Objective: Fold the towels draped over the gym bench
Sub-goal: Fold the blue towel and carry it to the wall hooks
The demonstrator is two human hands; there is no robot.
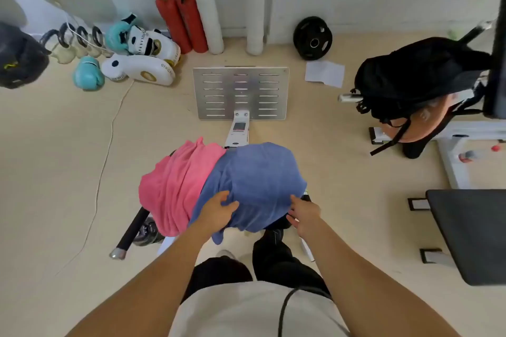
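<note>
At the bottom of the frame both forearms reach up toward the centre. The left hand (217,212) lies on the near edge of the blue towel (257,180), fingers spread and fairly straight, pressing or touching the cloth rather than clearly pinching it. The right hand (304,213) sits at the towel's lower right edge with fingers loosely extended; whether they have caught a corner I cannot tell.

Two towels are in view, both at mid-frame: the blue one on the right and a pink towel (175,186) on the left, partly tucked under the blue one where they overlap. Both hang rumpled over the gym bench (237,134), which is almost wholly hidden beneath them. Neither is folded, so I judge the task barely begun: the blue towel seems first in hand, the pink one untouched.

Further up, a slotted metal plate (241,93) lies on the floor. In the upper left I count two red cylinders (180,22), two teal boxing gloves (88,74) and two white pads (138,68); one black weight plate (312,38) sits upper right of centre, and one black backpack (416,76) at far right.
</note>
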